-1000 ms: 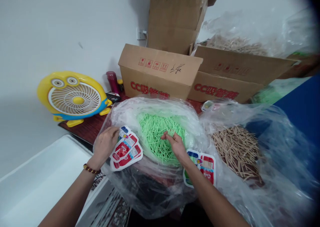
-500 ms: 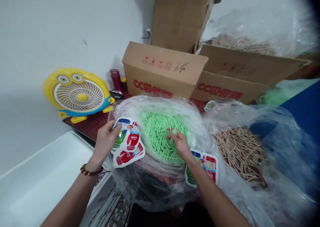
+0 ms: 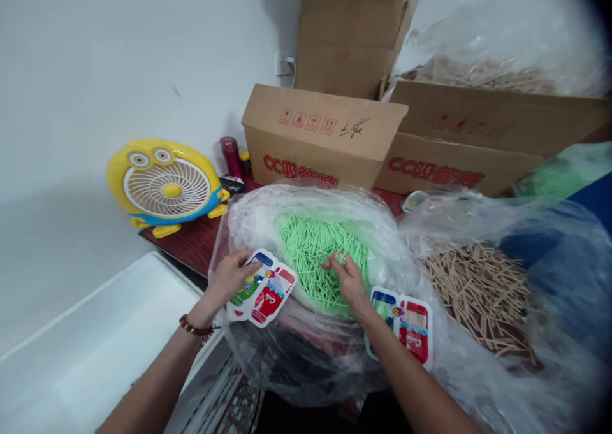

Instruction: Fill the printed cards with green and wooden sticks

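My left hand is closed on the upper left edge of a stack of shaped plastic packets printed with a red cola jar and a green jar. My right hand hovers over a heap of thin green sticks, its fingers curled together with a bit of green between them; how many sticks it pinches is hidden. The heap lies in an opened clear plastic bag. Beneath my right forearm rests another packet, with brown sticks behind its red window and green ones behind the other.
Brown sticks lie in a second clear bag at right. Cardboard boxes stand behind the bags. A yellow fan and a maroon bottle are at left, above a white bin.
My left hand has turned the packets and brought them slightly closer to the green heap. My right hand stays over the sticks, its fingers curled tighter. The whole view has shifted a little.
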The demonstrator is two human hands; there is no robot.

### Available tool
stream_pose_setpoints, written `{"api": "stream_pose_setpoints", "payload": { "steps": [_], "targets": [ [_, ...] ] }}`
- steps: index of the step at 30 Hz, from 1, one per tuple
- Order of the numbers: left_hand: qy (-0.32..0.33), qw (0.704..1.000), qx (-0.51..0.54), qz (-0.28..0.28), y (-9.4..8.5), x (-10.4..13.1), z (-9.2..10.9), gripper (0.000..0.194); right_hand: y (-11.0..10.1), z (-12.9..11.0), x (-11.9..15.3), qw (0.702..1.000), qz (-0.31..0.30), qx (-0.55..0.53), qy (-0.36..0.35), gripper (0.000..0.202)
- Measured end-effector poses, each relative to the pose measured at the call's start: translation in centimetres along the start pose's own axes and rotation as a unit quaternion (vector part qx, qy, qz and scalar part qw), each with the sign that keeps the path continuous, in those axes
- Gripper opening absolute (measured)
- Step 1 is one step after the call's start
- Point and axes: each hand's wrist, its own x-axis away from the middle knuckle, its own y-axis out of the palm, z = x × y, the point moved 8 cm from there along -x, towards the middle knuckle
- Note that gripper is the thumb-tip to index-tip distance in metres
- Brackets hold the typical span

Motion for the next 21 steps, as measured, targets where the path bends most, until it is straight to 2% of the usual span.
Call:
{"api": "stream_pose_setpoints", "payload": {
  "steps": [3,5,10,13,15,18,21],
  "targets": [
    [0.0,1.0,-0.009,0.022,0.0,-0.1,-0.8,0.03,-0.7,-0.6,-0.5,0.994,0.025,-0.106,0.028,0.021],
    [0.002,1.0,0.006,0.012,0.8,0.3,-0.5,0.029,-0.9,-1.2,-0.8,0.986,0.028,-0.156,0.043,0.023],
    [-0.01,0.996,0.043,-0.084,5.8,2.4,1.3,0.03,-0.7,-2.4,-0.3,0.982,0.019,-0.172,0.077,0.026],
    [-0.033,0.986,0.085,-0.139,8.9,3.2,1.5,0.033,-0.5,-2.5,0.3,0.973,0.009,-0.218,0.077,0.025],
    [-0.035,0.983,0.091,-0.158,10.2,3.3,1.4,0.036,-0.6,-1.9,0.5,0.975,0.006,-0.209,0.07,0.024],
    [0.0,0.988,0.04,-0.151,10.9,3.1,1.2,0.038,-0.5,-0.6,0.5,0.982,0.0,-0.174,0.068,0.024],
    [0.031,0.991,0.013,-0.13,10.7,3.0,1.0,0.032,-0.7,0.1,0.6,0.982,0.013,-0.171,0.074,0.024]
  ]
}}
